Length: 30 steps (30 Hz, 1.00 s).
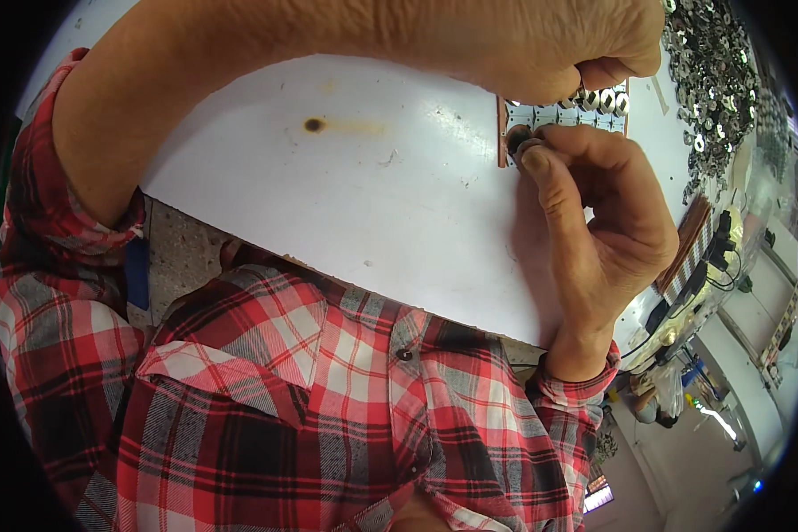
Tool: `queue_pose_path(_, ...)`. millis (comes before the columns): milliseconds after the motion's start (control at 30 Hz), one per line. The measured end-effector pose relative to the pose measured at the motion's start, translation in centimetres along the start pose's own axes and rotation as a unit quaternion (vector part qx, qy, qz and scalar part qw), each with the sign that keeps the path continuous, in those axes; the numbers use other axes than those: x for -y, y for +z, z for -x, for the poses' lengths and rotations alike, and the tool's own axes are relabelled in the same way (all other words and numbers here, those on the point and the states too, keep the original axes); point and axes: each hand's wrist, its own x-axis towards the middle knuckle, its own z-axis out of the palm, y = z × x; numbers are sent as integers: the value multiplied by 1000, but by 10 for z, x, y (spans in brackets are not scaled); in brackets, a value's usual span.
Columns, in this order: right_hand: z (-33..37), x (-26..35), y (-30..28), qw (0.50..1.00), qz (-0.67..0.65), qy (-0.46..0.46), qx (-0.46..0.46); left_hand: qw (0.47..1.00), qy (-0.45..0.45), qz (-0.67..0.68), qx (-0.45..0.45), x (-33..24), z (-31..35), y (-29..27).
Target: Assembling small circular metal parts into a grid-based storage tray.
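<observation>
A flat rack with reddish-brown side edges (503, 133) lies on the white table, partly hidden by my hands. Bright metal nut-like pieces (607, 102) stand in a row along its far part. At the rack's near left corner, my right hand (607, 199) pinches a small dark round piece (525, 146) between thumb and forefinger. My left hand (585, 44) reaches across from the left and hangs over the far side of the rack. Its fingers are curled closed, and whatever they hold is hidden behind the hand.
Many loose small metal pieces (714, 80) are spread at the far right of the white table (399, 222). Brown strips (685, 244) lie stacked by the right edge, near black cables (727, 266). A dark burn mark (314, 125) stains the tabletop.
</observation>
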Motion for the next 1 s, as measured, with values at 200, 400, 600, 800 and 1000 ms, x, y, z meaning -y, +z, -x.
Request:
queue_pose_path(200,-5,-9,-5,998,17,-37,38,999,-26,10,18,-3,-2,0)
queue_pose_path(400,-10,-6,-12,996,-5,-35,77,998,-48,24,40,-11,-6,-1)
queue_pose_path(600,-11,-7,-12,996,-17,-17,88,996,-65,31,59,-19,-7,-2)
queue_pose_path(800,-9,-8,-10,997,8,-30,70,999,-14,30,25,-22,4,-2)
queue_pose_path(1000,-11,-7,-14,994,-1,-33,102,999,-8,-4,52,-9,-13,2)
